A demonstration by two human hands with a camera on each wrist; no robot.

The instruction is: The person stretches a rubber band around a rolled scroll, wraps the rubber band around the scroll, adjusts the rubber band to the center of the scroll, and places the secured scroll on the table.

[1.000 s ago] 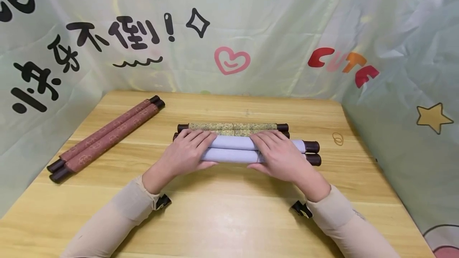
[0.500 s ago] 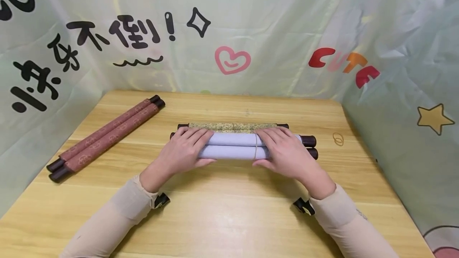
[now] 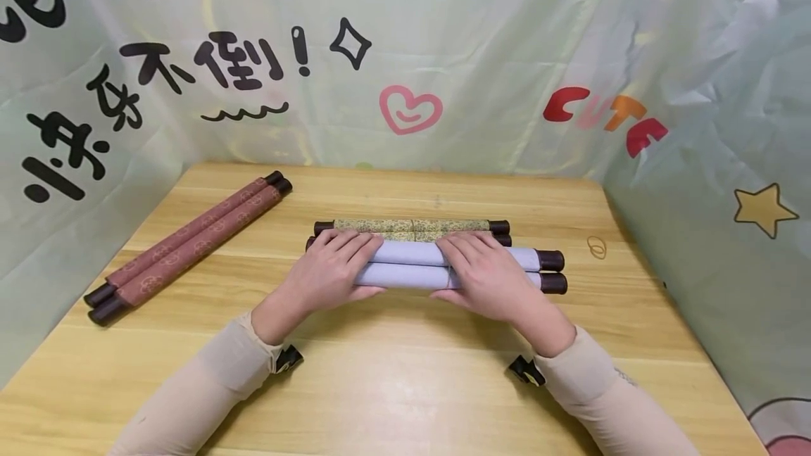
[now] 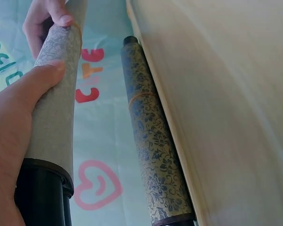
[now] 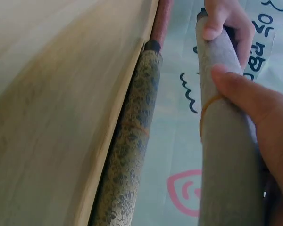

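Note:
A pale lavender scroll [image 3: 405, 274], rolled from both ends into two parallel rolls with dark end knobs, is held level above the table. My left hand [image 3: 329, 266] grips its left part, fingers over the top and thumb along the near side. My right hand [image 3: 491, 273] grips it right of the middle in the same way. A thin rubber band [image 5: 208, 106] goes round the scroll, close to my right thumb. Just behind, a yellow patterned scroll [image 3: 380, 226] with its own rubber band lies on the table, partly hidden by the lavender one.
On the left of the wooden table [image 3: 405, 385], a dark red scroll [image 3: 196, 238] lies at a slant. Loose rubber bands [image 3: 596, 248] lie at the right. A printed cloth backdrop [image 3: 494, 55] closes off the back and both sides.
The lavender scroll shifts slightly left, then back right. My right hand first moves right, baring the band, then moves left along the scroll. The band now sits a little farther left on the scroll.

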